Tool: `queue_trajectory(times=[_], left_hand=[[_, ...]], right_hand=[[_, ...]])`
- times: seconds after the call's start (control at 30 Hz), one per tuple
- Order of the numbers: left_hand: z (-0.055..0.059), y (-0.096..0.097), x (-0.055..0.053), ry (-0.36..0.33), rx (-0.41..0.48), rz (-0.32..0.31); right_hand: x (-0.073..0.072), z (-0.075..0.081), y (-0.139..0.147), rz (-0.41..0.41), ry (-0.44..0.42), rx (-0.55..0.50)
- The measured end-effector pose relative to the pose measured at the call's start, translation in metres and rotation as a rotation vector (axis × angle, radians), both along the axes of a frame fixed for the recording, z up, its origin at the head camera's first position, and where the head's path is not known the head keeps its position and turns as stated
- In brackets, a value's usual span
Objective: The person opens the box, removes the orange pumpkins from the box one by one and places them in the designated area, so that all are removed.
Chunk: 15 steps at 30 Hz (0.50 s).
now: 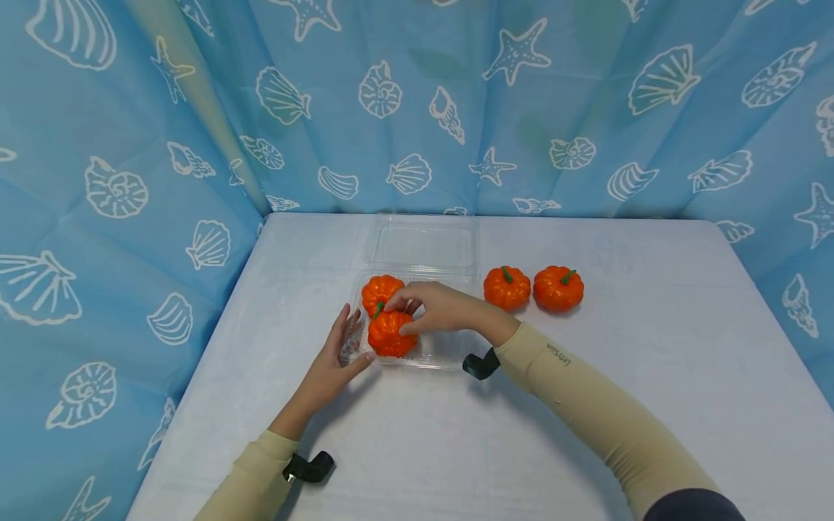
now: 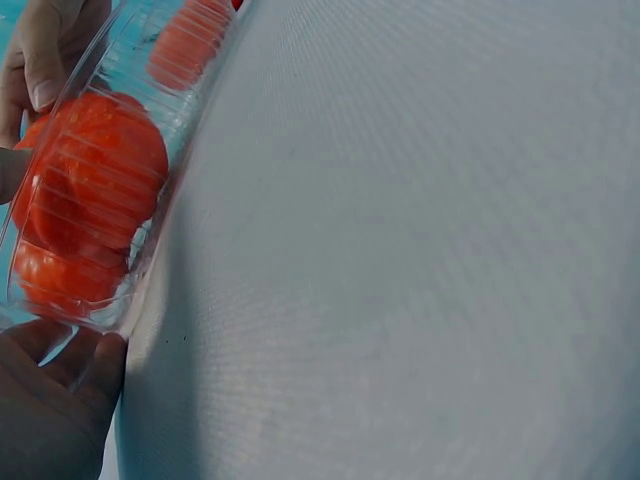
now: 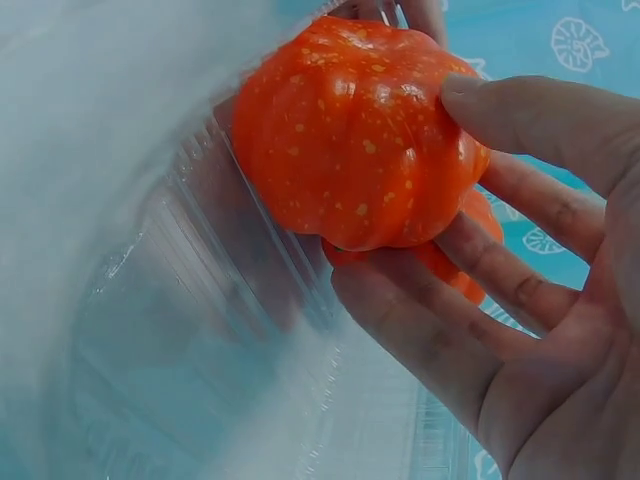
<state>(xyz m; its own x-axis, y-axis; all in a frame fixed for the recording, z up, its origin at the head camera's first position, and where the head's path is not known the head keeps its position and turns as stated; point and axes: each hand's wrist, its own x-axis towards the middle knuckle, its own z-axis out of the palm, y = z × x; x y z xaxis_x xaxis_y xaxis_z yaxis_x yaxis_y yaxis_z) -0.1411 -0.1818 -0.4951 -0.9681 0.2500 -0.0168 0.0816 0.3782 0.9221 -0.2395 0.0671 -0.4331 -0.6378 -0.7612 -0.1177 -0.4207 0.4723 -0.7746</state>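
A clear plastic clamshell container (image 1: 446, 354) lies on the table with its lid folded back. My right hand (image 1: 446, 307) holds a small orange pumpkin (image 1: 389, 339) between thumb and fingers, at the container's left front. Just behind it, a second orange pumpkin (image 1: 378, 289) sits in the left rear of the container, partly covered by the fingers. Yellow specks dot the held pumpkin (image 3: 350, 140) in the right wrist view. With fairly straight fingers, my left hand (image 1: 335, 365) touches the container's left side, its thumb near the front left corner.
Two more orange pumpkins (image 1: 507, 288) with green stems stand side by side on the white table (image 1: 619, 376), right of the container. The transparent lid (image 1: 422, 244) reaches toward the table's back edge. A blue shell-print curtain (image 1: 404, 108) hangs behind and at the sides.
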Motion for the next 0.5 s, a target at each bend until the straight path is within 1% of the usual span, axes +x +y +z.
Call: queue_trajectory(times=[0.27,0.4,0.5], left_hand=[[0.0,0.001,0.0,0.003,-0.004,0.002],[-0.001,0.001,0.0,0.006,-0.008,0.01],[-0.002,0.0,0.0,0.005,-0.015,0.015]], right_hand=[[0.001,0.0,0.003,0.0,0.002,0.019],[0.001,0.0,0.009,0.002,0.02,0.023],[0.001,0.001,0.016,-0.011,0.025,0.036]])
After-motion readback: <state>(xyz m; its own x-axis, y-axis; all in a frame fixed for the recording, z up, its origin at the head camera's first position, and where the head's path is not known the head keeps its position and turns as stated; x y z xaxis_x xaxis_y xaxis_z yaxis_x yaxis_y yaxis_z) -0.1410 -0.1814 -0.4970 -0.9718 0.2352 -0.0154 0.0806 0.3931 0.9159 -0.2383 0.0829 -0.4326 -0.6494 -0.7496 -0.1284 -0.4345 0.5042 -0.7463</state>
